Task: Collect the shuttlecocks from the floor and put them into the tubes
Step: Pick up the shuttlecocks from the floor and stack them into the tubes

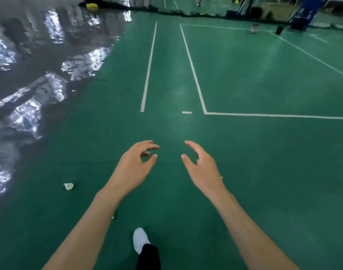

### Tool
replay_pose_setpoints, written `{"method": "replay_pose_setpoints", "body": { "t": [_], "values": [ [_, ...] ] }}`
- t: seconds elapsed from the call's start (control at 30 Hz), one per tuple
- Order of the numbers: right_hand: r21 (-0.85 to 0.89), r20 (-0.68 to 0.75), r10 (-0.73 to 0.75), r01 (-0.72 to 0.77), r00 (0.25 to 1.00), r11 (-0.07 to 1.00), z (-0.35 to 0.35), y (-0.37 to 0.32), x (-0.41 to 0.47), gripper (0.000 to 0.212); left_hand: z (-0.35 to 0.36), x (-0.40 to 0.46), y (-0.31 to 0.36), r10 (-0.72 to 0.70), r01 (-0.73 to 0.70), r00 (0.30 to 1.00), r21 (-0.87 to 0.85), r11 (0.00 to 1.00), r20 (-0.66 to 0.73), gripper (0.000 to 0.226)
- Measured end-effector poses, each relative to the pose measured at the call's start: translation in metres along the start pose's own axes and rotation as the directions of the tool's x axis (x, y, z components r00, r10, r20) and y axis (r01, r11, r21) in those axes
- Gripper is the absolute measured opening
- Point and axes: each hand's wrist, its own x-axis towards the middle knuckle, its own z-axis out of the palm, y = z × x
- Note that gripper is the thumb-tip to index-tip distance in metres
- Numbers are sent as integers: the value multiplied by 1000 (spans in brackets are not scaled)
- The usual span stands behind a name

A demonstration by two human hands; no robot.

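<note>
Forearms: both bare, extended forward over the floor.
Left hand (134, 164): fingers loosely curled, thumb near the fingertips — holding nothing.
Right hand (202, 166): fingers relaxed and spread, empty.
Foot: one white shoe (140, 240) with a dark trouser leg (149, 257), planted between the forearms.
Shuttlecock (68, 186): white, lying on its side on the floor, left of the left forearm and well apart from both hands.
Surface: green court floor (244, 172) with white boundary lines (194, 75); glossy grey flooring (30, 65) adjoins at the left, reflecting light.
Far end: dark net (166, 11) across the court; a blue stand (307, 12) at upper right — small containers near it, too blurred to identify; a yellow object (92, 5) at upper left.
</note>
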Motion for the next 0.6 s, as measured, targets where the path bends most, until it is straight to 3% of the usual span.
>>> {"method": "replay_pose_setpoints", "body": {
  "t": [0.1,0.2,0.3,0.4,0.6],
  "values": [
    [-60,-7,89,-90,996,994,8,-3,53,45,4,86,-12,-27,25,995,29,999,99,24],
    [-235,32,55,-46,998,971,9,-2,113,45,14,161,-32,40,-80,973,169,982,228,30],
    [-565,104,1,59,995,823,16,27,169,44,36,225,-61,83,-214,935,359,908,346,36],
    [-679,197,94,67,976,731,37,87,224,44,82,281,-107,66,-302,885,462,834,460,37],
    [-789,294,364,9,884,615,72,242,288,53,198,303,-215,-75,-140,880,407,903,469,36]
  ]
}}
